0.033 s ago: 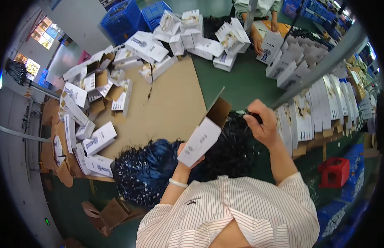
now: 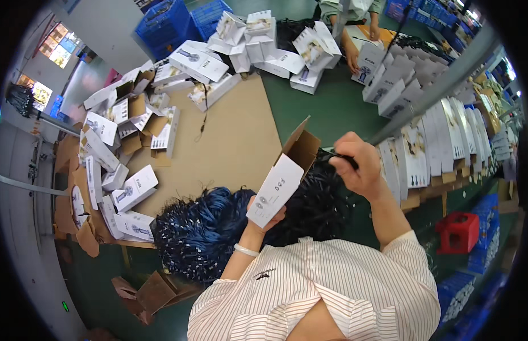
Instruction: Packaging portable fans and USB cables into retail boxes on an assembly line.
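A white carton [image 2: 276, 190] with its brown inside showing at the open upper end rests tilted in my left hand [image 2: 279, 216], the fingers wrapped round its lower part. Just right of that opening, my right hand [image 2: 361, 169] is closed in a pinch on a black cable [image 2: 349, 161], mostly hidden by the fingers. Beneath both hands lies a heap of black cables [image 2: 326, 199]. A bundle of dark blue-black cables [image 2: 207, 227] sits left of my left forearm.
White cartons [image 2: 136, 187] crowd the left of the cardboard-covered table [image 2: 224, 142]; more are piled at the back [image 2: 261, 40]. Rows of upright cartons [image 2: 414, 153] line the right beyond a metal post [image 2: 440, 85]. A co-worker's hands [image 2: 352, 57] touch a carton. A red stool [image 2: 458, 233] stands right.
My right hand has shifted slightly left, closer to the carton's open end. The carton has turned a little in my left hand, opening more toward view.
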`<action>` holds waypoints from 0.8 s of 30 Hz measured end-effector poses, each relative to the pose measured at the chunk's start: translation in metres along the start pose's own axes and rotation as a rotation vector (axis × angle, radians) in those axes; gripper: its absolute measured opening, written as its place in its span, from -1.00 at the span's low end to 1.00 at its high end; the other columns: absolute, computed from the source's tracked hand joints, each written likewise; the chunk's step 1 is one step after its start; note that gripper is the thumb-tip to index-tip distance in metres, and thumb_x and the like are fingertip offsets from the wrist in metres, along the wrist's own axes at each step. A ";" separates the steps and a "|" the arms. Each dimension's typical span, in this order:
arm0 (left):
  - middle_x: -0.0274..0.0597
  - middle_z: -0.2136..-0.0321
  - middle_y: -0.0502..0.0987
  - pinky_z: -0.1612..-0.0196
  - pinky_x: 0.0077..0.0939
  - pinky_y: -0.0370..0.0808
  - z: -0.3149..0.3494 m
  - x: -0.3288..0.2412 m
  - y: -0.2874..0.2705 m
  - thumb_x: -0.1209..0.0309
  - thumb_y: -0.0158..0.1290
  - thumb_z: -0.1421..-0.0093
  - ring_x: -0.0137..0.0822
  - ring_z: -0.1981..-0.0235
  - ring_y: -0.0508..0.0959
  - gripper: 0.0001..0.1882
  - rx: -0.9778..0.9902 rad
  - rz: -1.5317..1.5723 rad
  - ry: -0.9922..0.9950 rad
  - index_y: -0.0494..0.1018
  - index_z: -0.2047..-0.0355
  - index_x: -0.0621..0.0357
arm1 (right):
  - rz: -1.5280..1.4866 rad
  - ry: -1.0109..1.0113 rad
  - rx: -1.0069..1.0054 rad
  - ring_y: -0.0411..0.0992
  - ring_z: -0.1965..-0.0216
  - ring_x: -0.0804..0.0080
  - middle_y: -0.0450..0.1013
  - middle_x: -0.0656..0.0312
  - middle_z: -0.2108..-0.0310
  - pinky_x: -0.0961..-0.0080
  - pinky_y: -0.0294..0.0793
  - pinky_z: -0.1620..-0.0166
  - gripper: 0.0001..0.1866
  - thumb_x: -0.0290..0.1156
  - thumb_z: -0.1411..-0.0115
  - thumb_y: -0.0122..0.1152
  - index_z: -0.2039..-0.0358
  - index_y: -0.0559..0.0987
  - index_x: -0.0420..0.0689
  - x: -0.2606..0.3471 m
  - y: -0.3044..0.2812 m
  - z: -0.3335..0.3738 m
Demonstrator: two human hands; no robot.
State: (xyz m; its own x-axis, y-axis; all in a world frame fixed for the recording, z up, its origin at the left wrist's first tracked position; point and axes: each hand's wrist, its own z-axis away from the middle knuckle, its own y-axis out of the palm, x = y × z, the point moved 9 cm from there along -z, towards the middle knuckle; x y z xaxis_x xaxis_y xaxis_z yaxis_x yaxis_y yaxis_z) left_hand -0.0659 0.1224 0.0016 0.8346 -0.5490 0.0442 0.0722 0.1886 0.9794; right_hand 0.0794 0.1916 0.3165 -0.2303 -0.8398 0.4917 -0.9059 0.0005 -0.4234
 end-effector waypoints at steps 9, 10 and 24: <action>0.11 0.21 0.37 0.63 -0.62 0.35 0.054 0.148 0.035 0.07 -0.21 -0.19 -0.31 0.57 0.39 -0.45 0.167 0.127 -0.482 0.15 -0.05 0.22 | 0.157 -0.226 0.779 0.31 0.37 0.30 0.29 0.13 0.47 0.49 0.36 0.32 -0.81 -0.44 0.18 0.09 0.48 0.42 -0.21 0.100 0.069 0.045; 0.11 0.20 0.37 0.63 -0.62 0.35 0.055 0.153 0.035 0.07 -0.22 -0.19 -0.30 0.57 0.39 -0.45 0.164 0.125 -0.501 0.15 -0.05 0.22 | 0.035 -0.165 0.794 0.32 0.34 0.26 0.31 0.10 0.44 0.47 0.36 0.29 -0.81 -0.46 0.15 0.10 0.45 0.43 -0.22 0.103 0.060 0.042; 0.13 0.17 0.38 0.60 -0.59 0.37 0.038 0.165 0.021 0.03 -0.26 -0.19 -0.20 0.50 0.47 -0.44 -0.162 0.025 -0.447 0.16 -0.04 0.22 | 0.356 0.023 0.714 0.31 0.56 0.39 0.24 0.31 0.69 0.46 0.21 0.36 -0.80 -0.36 0.20 0.20 0.52 0.48 -0.16 0.086 0.001 0.096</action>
State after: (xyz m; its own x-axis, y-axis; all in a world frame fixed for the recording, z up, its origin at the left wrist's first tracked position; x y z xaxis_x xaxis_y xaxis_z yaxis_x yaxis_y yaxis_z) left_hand 0.0529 0.0046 0.0371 0.5228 -0.8327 0.1825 0.1693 0.3113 0.9351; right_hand 0.0932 0.0670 0.2857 -0.4774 -0.8431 0.2475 -0.3320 -0.0878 -0.9392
